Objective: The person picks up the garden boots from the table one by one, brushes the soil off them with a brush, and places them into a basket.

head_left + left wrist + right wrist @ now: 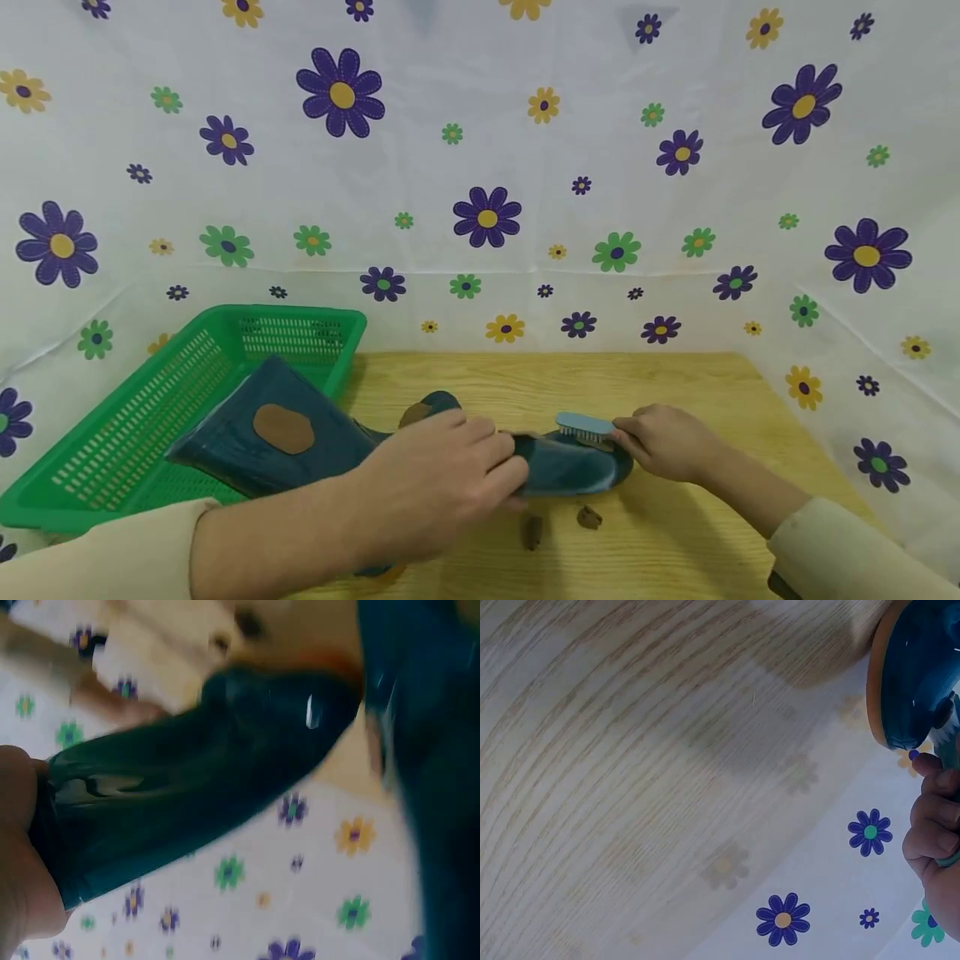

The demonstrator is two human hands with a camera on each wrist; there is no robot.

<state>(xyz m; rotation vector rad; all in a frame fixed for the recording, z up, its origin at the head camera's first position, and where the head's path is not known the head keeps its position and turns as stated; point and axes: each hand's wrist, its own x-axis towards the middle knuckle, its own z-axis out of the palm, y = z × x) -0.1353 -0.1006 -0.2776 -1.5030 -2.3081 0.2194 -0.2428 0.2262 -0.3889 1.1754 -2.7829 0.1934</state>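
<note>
A glossy dark blue rubber boot [573, 467] lies across the table, an orange-brown sole [877, 682] along its foot. Over its middle, my left hand [450, 479] grips it with curled fingers; the left wrist view shows that hand [26, 855] wrapped round dark blue rubber [187, 780]. My right hand [671, 443] pinches a small light blue brush [581, 423], bristles down on a brown patch [596, 443] near the toe. A dark blue boot shaft [247, 425] with another brown patch [283, 429] sticks out left, beyond my left forearm.
A green plastic basket [97, 500] stands at the left, under the shaft. Behind my left hand is another dark blue rounded part [442, 402] with brown on it. Two brown clumps [589, 517] lie on the wooden table [675, 379]. A flowered sheet [420, 167] surrounds it.
</note>
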